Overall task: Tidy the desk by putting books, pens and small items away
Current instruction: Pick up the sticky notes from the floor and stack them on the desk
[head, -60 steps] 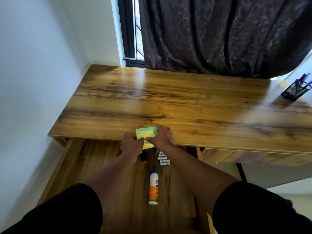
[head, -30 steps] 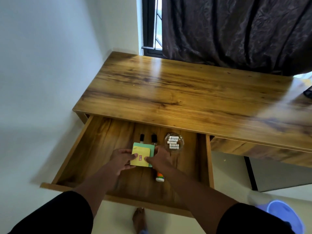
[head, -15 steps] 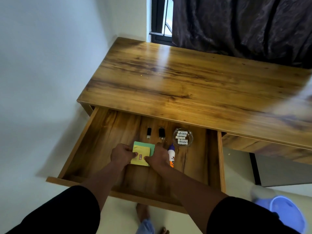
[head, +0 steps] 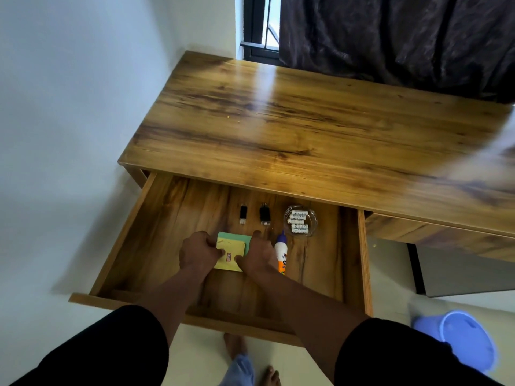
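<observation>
A stack of yellow and green sticky notes (head: 231, 250) lies low in the open wooden drawer (head: 131, 232). My left hand (head: 198, 253) grips its left edge and my right hand (head: 257, 256) grips its right edge. Just right of my right hand lies a white glue bottle (head: 281, 257) with an orange label. Behind the notes lie two small black USB sticks (head: 243, 214) (head: 264, 214). A clear glass dish (head: 299, 220) holding white batteries sits at the drawer's back right.
The wooden desk top (head: 306, 129) stretches above the drawer. A white wall stands to the left, a dark curtain (head: 390, 34) hangs behind. A blue bucket (head: 468, 339) stands on the floor at the right. My bare feet show below the drawer front.
Both hands carried the sticky notes from the desk's front edge down into the drawer. Over the last half second they have stayed low there, holding the notes.
</observation>
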`<state>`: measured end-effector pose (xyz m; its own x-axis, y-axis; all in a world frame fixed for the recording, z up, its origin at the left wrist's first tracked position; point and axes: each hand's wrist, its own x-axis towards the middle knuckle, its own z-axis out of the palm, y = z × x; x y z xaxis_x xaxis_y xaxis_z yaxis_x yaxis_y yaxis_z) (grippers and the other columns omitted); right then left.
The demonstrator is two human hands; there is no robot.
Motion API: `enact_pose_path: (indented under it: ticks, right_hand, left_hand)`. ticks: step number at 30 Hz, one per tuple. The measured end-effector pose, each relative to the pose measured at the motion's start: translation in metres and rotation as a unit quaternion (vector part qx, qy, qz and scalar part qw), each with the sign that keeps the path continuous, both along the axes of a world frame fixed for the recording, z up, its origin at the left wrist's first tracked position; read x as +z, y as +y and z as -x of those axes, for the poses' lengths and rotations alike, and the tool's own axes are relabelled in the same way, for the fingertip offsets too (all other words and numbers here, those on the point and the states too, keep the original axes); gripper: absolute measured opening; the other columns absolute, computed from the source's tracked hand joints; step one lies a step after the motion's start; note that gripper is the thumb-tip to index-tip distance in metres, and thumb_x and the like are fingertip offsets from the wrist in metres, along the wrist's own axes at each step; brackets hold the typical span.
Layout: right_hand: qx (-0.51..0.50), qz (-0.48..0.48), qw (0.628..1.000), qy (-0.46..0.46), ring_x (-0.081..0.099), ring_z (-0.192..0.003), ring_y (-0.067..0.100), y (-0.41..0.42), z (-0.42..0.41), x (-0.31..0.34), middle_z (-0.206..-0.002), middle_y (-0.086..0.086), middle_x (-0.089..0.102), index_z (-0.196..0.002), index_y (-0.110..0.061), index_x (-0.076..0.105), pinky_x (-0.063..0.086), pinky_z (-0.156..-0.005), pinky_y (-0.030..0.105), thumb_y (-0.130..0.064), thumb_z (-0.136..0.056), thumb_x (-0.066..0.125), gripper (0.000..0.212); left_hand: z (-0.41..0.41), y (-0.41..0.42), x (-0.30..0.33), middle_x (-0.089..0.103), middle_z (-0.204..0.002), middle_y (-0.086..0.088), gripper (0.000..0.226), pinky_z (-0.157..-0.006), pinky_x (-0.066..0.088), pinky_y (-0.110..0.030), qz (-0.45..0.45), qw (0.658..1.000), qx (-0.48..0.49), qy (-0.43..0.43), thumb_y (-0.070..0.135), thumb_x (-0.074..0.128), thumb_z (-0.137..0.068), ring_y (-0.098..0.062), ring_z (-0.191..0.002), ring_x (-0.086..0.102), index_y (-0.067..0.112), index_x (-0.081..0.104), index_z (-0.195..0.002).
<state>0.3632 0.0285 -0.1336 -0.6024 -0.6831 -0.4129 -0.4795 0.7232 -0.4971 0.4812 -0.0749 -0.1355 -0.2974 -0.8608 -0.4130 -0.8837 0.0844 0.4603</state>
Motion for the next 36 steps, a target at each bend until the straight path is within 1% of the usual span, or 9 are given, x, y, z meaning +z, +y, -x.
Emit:
enact_pose_path:
  ticks: [3,6,11,13,17,22,27,30,36]
  right_hand:
    - [0.006,0.018,1.0,0.01,0.066,-0.117,0.03,0.003,0.001,0.005,-0.131,0.011,0.063,-0.138,-0.015,0.035,0.057,-0.084,0.037,-0.033,-0.09,0.078,0.067]
    - [0.035,0.021,0.998,0.05,0.069,-0.11,0.028,0.007,0.005,0.012,-0.125,0.008,0.067,-0.135,-0.017,0.038,0.054,-0.073,0.035,-0.04,-0.092,0.073,0.06]
    - [0.092,0.05,0.993,0.051,0.069,-0.101,0.023,0.016,0.011,0.027,-0.119,0.005,0.069,-0.122,-0.022,0.052,0.051,-0.064,0.03,-0.044,-0.094,0.069,0.04]
    - [0.106,0.053,0.991,0.055,0.068,-0.1,0.022,0.022,0.011,0.037,-0.118,0.003,0.07,-0.118,-0.024,0.058,0.05,-0.065,0.029,-0.046,-0.092,0.07,0.036]
    - [0.166,0.02,0.985,0.052,0.067,-0.105,0.022,0.04,0.008,0.055,-0.115,0.001,0.07,-0.11,-0.021,0.068,0.053,-0.073,0.032,-0.045,-0.092,0.069,0.03]
    - [0.264,-0.03,0.964,0.01,0.068,-0.094,0.02,0.08,-0.003,0.069,-0.101,0.0,0.07,-0.099,-0.016,0.069,0.061,-0.08,0.035,-0.038,-0.093,0.068,0.023]
    - [0.312,-0.062,0.948,0.014,0.066,-0.096,0.016,0.114,-0.015,0.08,-0.103,-0.003,0.072,-0.098,-0.019,0.074,0.059,-0.083,0.035,-0.053,-0.092,0.065,0.035]
    - [0.335,-0.07,0.938,0.051,0.065,-0.095,0.016,0.139,-0.027,0.082,-0.104,-0.004,0.071,-0.105,-0.021,0.075,0.051,-0.068,0.027,-0.053,-0.088,0.071,0.036]
    - [0.313,-0.06,0.937,0.141,0.067,-0.099,0.02,0.143,-0.035,0.073,-0.104,-0.003,0.07,-0.111,-0.027,0.071,0.05,-0.071,0.029,-0.044,-0.087,0.077,0.03]
  left_hand:
    - [0.002,0.0,0.005,0.072,-0.108,0.001,0.034,-0.055,0.047,-0.022,0.033,0.999,-0.019,-0.005,0.031,0.085,-0.081,-0.017,-0.09,0.071,0.026,0.057,-0.1]
    - [0.006,0.002,0.012,0.067,-0.111,-0.003,0.04,-0.061,0.054,-0.026,0.053,0.998,-0.039,0.018,0.026,0.083,-0.081,-0.021,-0.096,0.07,0.021,0.055,-0.11]
    - [0.004,0.016,0.026,0.064,-0.116,0.001,0.046,-0.064,0.042,-0.02,0.069,0.988,-0.127,0.045,0.021,0.084,-0.079,-0.017,-0.102,0.063,0.022,0.064,-0.12]
    - [0.002,0.024,0.035,0.065,-0.113,0.006,0.037,-0.074,0.044,-0.022,0.046,0.986,-0.149,0.055,0.021,0.082,-0.08,-0.014,-0.103,0.063,0.026,0.066,-0.113]
    - [0.001,0.048,0.058,0.072,-0.101,0.011,0.014,-0.075,0.048,-0.02,-0.004,0.973,-0.231,0.022,0.019,0.082,-0.081,-0.011,-0.1,0.067,0.026,0.077,-0.093]
    - [-0.021,0.077,0.069,0.071,-0.115,0.016,0.005,-0.103,0.051,-0.034,-0.037,0.924,-0.376,-0.05,0.039,0.079,-0.08,-0.011,-0.115,0.06,0.037,0.075,-0.082]
    - [-0.04,0.093,0.08,0.074,-0.101,0.02,0.026,-0.097,0.054,-0.033,-0.017,0.898,-0.433,-0.079,0.055,0.078,-0.077,-0.005,-0.106,0.064,0.033,0.081,-0.092]
    - [-0.051,0.11,0.09,0.073,-0.095,0.022,0.053,-0.092,0.056,-0.033,0.019,0.881,-0.461,-0.105,0.075,0.07,-0.058,-0.003,-0.098,0.065,0.036,0.078,-0.094]
    - [-0.053,0.12,0.094,0.074,-0.104,0.007,0.032,-0.086,0.06,-0.035,0.11,0.854,-0.494,-0.123,0.044,0.078,-0.081,-0.016,-0.099,0.069,0.03,0.077,-0.109]
